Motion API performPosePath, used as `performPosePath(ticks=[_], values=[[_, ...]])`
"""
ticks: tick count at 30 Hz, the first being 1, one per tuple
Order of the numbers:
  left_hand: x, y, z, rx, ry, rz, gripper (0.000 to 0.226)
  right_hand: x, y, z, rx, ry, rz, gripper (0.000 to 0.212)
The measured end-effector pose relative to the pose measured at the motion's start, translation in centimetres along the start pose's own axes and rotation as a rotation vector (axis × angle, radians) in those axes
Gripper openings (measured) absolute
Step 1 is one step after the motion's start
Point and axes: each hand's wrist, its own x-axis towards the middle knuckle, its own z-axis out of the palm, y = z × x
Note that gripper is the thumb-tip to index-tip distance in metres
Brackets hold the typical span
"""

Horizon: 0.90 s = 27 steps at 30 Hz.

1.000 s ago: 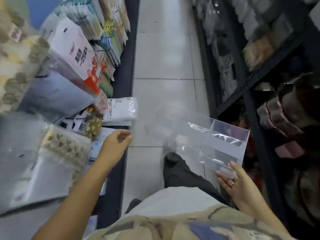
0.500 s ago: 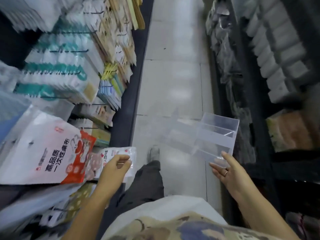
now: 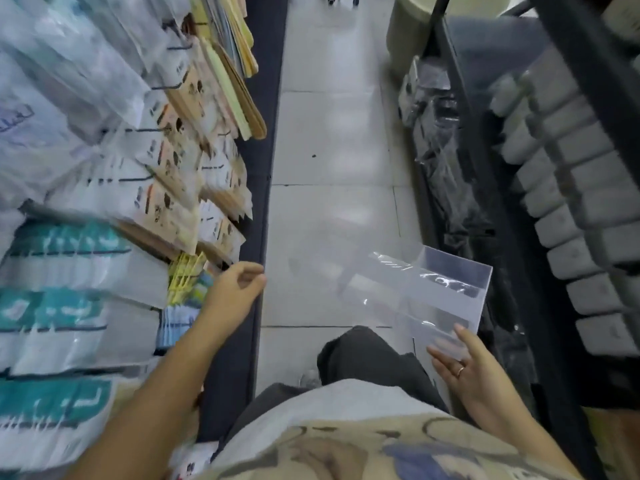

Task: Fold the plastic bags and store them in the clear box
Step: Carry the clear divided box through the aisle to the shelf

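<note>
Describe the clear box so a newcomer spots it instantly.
Start at the tiled floor running up the middle. At its right edge, the right hand holds the clear box by its near end. It alone is see-through and straight-edged, unlike the packets hanging left.

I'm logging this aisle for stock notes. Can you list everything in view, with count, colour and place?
clear box: one, see-through, lower right, held above the floor
hanging packets: many, white with teal, left rack
card packets: many, beige and brown, upper left rack
wrapped packs: many rows, grey-white, right shelf
floor: light grey tiles, middle aisle
trousers: dark, bottom middle
left hand: one, empty, fingers loosely curled, beside the left rack
right hand: one, ring on a finger, holds the box's near corner
</note>
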Motion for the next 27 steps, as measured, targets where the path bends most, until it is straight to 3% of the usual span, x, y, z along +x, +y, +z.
performPosePath(ticks=[7,11,16,22,27], values=[[20.2,8.2,2.5,-0.009,0.008,0.004,0.019,14.4,-10.9,7.9,0.004,0.04,-0.004,0.017],[29.5,12.0,4.1,-0.016,0.046,-0.107,0.021,23.9,-19.7,13.4,-0.032,0.024,0.02,0.029],[41.0,17.8,4.4,-0.022,0.016,-0.125,0.017,34.6,-32.2,21.7,-0.136,-0.06,-0.014,0.055],[55.8,20.0,2.6,-0.099,0.091,-0.227,0.015,47.4,-43.2,33.5,-0.153,-0.138,-0.049,0.057],[70.3,22.7,-1.0,-0.11,0.109,-0.255,0.01,56.9,-50.2,43.4,-0.11,-0.098,-0.049,0.057]])
